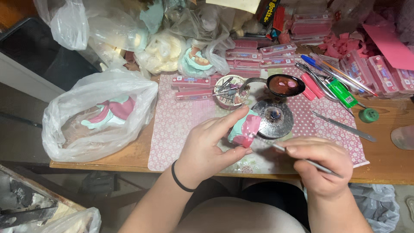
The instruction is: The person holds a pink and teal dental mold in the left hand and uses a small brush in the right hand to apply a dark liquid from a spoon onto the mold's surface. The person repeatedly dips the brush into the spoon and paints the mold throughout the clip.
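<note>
Teal-and-pink moulded figure piece (244, 128), just in front of the round metal dish (273, 116): we pinch it in our left hand (207, 149); our right hand (321, 162) closes on a thin metal tool (297, 157). Seemingly light, rigid, delicate; hold by its sides.

On the wooden counter (390, 166): patterned pink mat (181, 125), clear plastic bag (92, 114) of pink-and-teal pieces at far left, small round tin (228, 91) of metal bits, dark spoon (282, 85), green lighter (340, 92), stacked pink boxes (258, 56) behind.
</note>
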